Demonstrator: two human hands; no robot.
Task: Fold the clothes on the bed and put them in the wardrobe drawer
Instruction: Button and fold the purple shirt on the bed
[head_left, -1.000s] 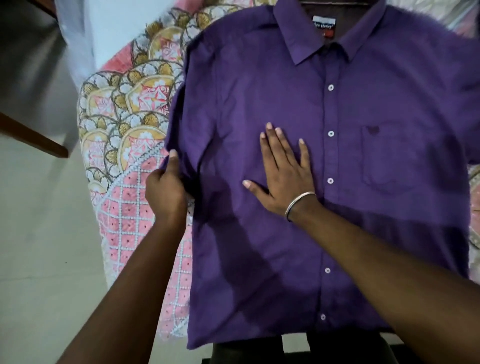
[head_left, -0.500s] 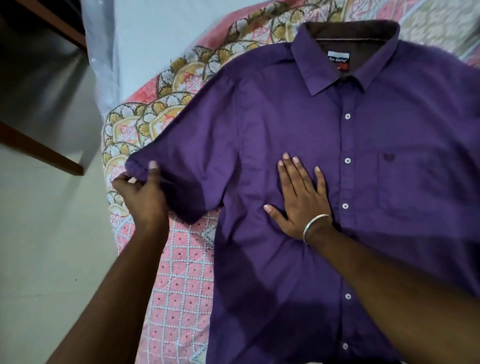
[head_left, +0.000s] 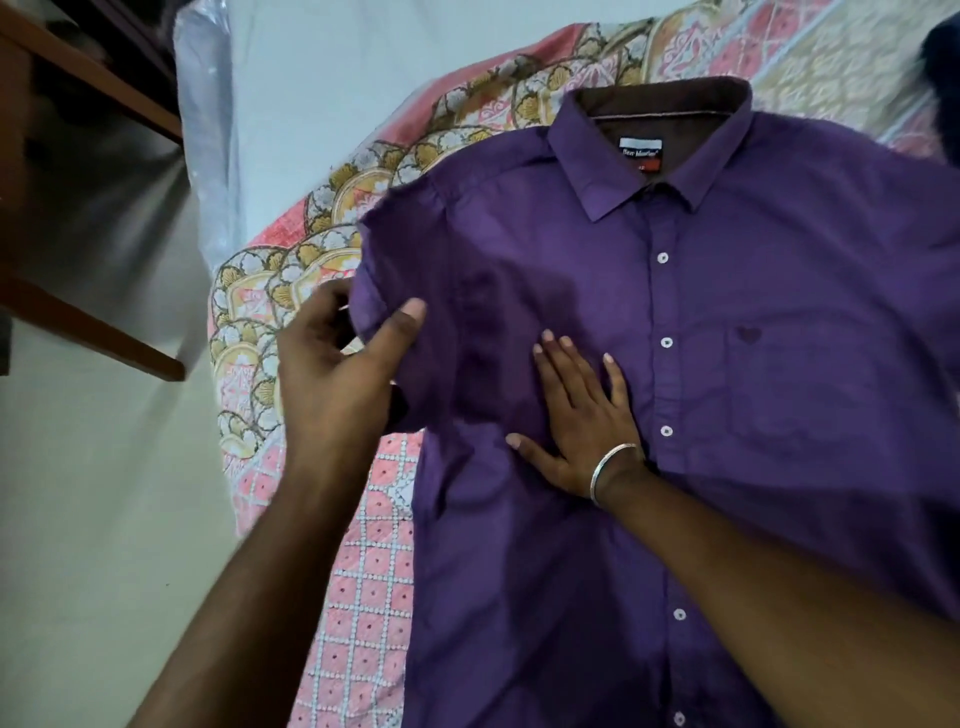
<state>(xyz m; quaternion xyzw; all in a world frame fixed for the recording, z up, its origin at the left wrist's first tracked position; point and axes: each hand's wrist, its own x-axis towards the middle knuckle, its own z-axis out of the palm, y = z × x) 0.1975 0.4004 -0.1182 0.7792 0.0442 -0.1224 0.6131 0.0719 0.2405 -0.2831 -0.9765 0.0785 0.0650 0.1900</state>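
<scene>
A purple short-sleeved shirt (head_left: 727, 395) lies face up and buttoned on the bed, collar pointing away from me. My right hand (head_left: 576, 421) presses flat on its chest, fingers straight, a silver bangle on the wrist. My left hand (head_left: 337, 369) pinches the hem of the shirt's left sleeve (head_left: 410, 291) between thumb and fingers and holds it lifted, folded inward over the shirt's body. The wardrobe drawer is out of view.
The bed carries a pink, gold and white patterned bedsheet (head_left: 358, 561). A white pillow in plastic (head_left: 322, 104) lies at the back left. Brown wooden furniture (head_left: 88, 88) stands at the far left over pale floor (head_left: 93, 519). A dark garment (head_left: 943, 57) shows at the top right edge.
My left hand first pulled the sleeve outward to the left, and has now carried it up and inward over the shirt. My right hand has stayed flat on the chest.
</scene>
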